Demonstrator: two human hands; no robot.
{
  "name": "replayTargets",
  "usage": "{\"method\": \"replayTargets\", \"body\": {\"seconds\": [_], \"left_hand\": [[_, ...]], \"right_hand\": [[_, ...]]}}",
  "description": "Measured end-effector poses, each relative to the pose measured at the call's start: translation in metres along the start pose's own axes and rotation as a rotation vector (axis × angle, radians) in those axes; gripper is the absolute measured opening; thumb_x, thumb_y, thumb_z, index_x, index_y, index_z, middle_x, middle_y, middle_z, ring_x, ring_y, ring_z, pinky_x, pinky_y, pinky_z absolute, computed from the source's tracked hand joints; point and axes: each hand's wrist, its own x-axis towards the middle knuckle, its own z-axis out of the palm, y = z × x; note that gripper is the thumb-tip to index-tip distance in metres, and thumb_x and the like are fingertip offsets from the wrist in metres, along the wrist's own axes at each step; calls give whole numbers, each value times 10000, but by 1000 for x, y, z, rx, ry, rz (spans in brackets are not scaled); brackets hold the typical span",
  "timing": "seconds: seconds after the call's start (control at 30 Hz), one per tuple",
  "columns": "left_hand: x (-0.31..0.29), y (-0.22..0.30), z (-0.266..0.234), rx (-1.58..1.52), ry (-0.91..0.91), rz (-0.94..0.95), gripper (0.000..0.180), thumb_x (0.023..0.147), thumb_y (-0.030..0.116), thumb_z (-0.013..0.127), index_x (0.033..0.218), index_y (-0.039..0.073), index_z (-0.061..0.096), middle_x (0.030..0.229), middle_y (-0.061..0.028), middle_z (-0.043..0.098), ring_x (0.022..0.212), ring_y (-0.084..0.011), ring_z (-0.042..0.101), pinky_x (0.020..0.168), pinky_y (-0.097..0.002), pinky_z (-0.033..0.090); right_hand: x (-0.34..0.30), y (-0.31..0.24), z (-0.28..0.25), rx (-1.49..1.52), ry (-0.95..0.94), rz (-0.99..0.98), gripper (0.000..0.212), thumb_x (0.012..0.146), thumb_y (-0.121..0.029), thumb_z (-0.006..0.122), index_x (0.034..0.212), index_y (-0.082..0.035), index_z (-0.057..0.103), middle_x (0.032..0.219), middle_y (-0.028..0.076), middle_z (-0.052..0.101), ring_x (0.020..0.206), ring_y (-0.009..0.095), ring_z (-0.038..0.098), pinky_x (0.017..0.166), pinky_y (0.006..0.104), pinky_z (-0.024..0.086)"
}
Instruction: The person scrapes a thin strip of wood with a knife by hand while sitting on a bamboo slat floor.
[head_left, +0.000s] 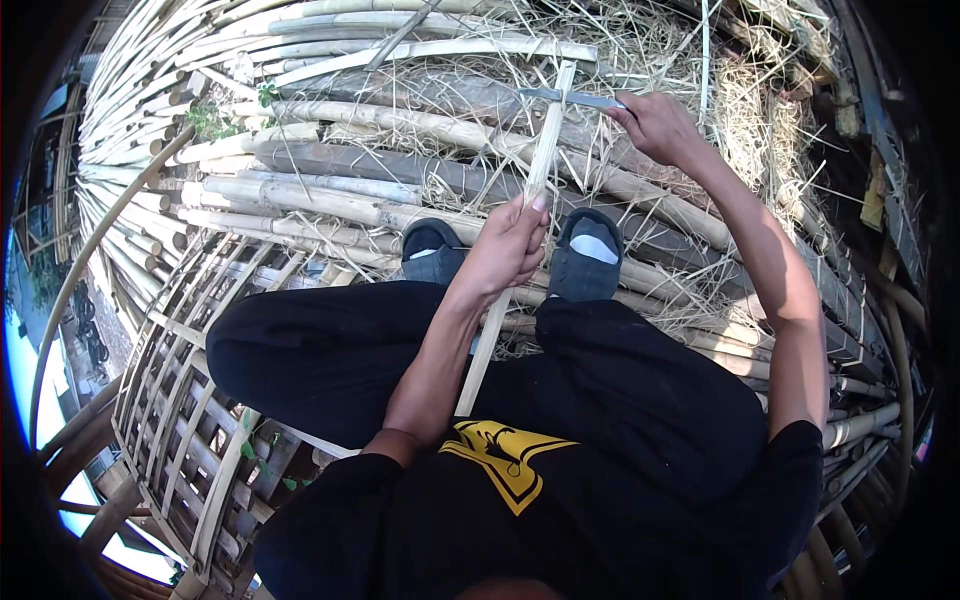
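My left hand is wrapped round the middle of a long pale bamboo strip. The strip slants away from my waist, its far end lying over the bamboo poles and shavings. In my right hand is a knife, its grey blade pointing left. The blade crosses the strip close to the far end and appears to touch it. My fingers cover most of the knife's handle.
Bamboo poles lie side by side under my feet in dark sandals. Thin shavings are heaped at the far right. A woven bamboo lattice stands at my left, and more cut poles are stacked at the far left.
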Motion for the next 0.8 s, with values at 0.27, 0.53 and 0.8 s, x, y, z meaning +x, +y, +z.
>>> {"method": "replayTargets", "body": {"seconds": [0.27, 0.53, 0.8], "left_hand": [[4, 6, -1, -34, -19, 13, 257, 1022, 330, 430, 872, 121, 430, 557, 77, 259, 376, -18, 200, 312, -204, 146], [-3, -1, -8, -22, 4, 5, 259, 1023, 327, 429, 867, 120, 425, 553, 76, 267, 373, -17, 212, 309, -203, 146], [-6, -1, -6, 9, -12, -3, 263, 1030, 320, 410, 854, 125, 408, 543, 78, 257, 372, -16, 207, 313, -204, 146]], "right_hand": [[16, 25, -3, -46, -2, 107, 551, 974, -543, 340, 819, -70, 576, 581, 167, 558, 588, 376, 573, 583, 485, 460], [12, -5, 21, 354, -178, 168, 575, 984, -484, 394, 727, 18, 506, 620, 204, 501, 607, 373, 492, 624, 453, 406], [-18, -52, 8, 141, -137, -290, 350, 974, -400, 434, 910, -76, 550, 626, 175, 584, 578, 371, 588, 577, 488, 471]]}}
